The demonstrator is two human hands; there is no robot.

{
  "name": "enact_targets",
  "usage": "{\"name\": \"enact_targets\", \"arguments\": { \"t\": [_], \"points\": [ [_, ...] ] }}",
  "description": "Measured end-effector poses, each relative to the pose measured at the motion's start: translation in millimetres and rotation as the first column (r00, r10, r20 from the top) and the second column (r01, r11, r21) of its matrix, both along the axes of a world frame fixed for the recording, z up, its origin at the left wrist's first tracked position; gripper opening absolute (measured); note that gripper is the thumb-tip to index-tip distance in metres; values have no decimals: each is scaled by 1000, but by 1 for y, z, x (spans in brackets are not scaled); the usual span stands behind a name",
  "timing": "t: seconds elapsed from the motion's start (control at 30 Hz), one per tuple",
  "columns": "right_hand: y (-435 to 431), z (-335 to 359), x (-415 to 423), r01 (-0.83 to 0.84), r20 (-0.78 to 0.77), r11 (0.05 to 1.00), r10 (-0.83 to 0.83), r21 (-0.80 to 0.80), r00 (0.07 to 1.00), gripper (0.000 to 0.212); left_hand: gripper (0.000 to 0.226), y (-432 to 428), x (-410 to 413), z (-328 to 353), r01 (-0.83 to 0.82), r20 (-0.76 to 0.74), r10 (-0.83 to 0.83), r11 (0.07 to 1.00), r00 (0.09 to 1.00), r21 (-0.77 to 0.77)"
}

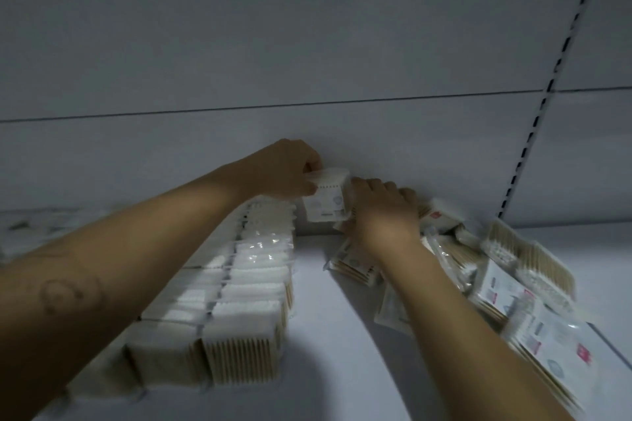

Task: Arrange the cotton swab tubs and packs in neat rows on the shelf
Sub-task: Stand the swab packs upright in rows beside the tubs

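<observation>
My left hand (284, 169) pinches a small white plastic cotton-swab pack (327, 198) at the back of the white shelf (318, 335); my right hand (381, 212) touches it, grasp unclear. Label print unreadably blurred.

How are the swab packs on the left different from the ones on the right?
The left packs stand upright in straight rows; the right packs lie tilted in a jumbled pile. The left packs show white tips on top; the right packs show printed labels. Both hold cotton swabs and sit on one shelf.
</observation>
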State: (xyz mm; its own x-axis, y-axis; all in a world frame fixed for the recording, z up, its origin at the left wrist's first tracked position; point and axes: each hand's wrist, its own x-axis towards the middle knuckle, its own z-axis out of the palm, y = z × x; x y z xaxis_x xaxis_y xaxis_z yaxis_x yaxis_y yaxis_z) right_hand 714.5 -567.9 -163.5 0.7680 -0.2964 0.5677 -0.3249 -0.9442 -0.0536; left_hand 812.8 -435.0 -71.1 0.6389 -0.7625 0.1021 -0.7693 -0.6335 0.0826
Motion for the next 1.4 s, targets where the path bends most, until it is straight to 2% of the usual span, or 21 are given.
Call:
{"name": "enact_targets", "arguments": {
  "t": [0.13, 0.2, 0.3, 0.37, 0.47, 0.57, 0.67, 0.7, 0.77, 0.83, 0.93, 1.03, 1.13, 1.23, 1.3, 1.4],
  "points": [
    [1, -5, 12, 35, -92, 999, -37, -28, 995, 33, 30, -2, 7, -2, 54, 60, -54, 999, 997, 4],
    [-2, -1, 8, 125, -176, 991, -115, 46, 978, 20, 29, -5, 8, -4, 71, 61, -71, 997, 996, 7],
    [-15, 2, 0, 287, -34, 958, -286, 26, 958, 16, 25, -9, 7, -11, 87, 97, -91, 995, 991, 44],
    [-20, -3, -6, 313, 104, 950, -310, -7, 945, 11, 18, -12, 1, -18, 74, 130, -89, 990, 987, 117],
    [-19, -12, -13, 284, 87, 957, -278, -66, 957, 14, 18, -22, -7, -30, 70, 210, -125, 966, 970, 250],
    [-9, -14, -15, 207, 26, 974, -206, -93, 978, 27, 27, -28, -11, -37, 36, 307, -138, 948, 942, 316],
    [2, -7, -16, 135, 118, 979, -118, -150, 986, 18, 24, -30, -15, -39, 36, 337, -157, 940, 928, 339],
    [3, -6, -17, 119, 135, 980, -98, -159, 986, 22, 22, -30, -17, -40, 37, 331, -160, 936, 930, 349],
    [9, -5, -20, 91, 109, 984, -75, -151, 991, 28, 18, -30, -19, -40, 13, 314, -133, 935, 940, 355],
    [13, -7, -21, 76, 42, 983, -70, -167, 997, 16, 13, -31, -22, -40, -20, 308, -94, 938, 947, 347],
    [17, -10, -20, 70, -68, 985, -82, -159, 994, 29, 12, -32, -22, -39, -34, 359, -112, 926, 927, 376],
    [19, -10, -20, 26, -78, 988, -39, -154, 996, 33, 18, -29, -20, -38, -21, 377, -165, 896, 912, 443],
    [20, -13, -18, 48, -197, 987, -78, -153, 977, 30, 18, -29, -16, -36, -24, 354, -124, 922, 927, 387],
    [15, -15, -20, 87, -131, 986, -106, -143, 986, 25, 23, -28, -11, -40, -32, 311, -69, 950, 948, 310],
    [6, -15, -22, 80, -45, 984, -88, -158, 995, 9, 23, -24, -11, -44, -32, 290, -52, 960, 956, 279],
    [-6, -15, -27, 64, -5, 986, -66, -155, 998, 19, 21, -19, -9, -43, -26, 242, -30, 974, 970, 226]
  ]
}}
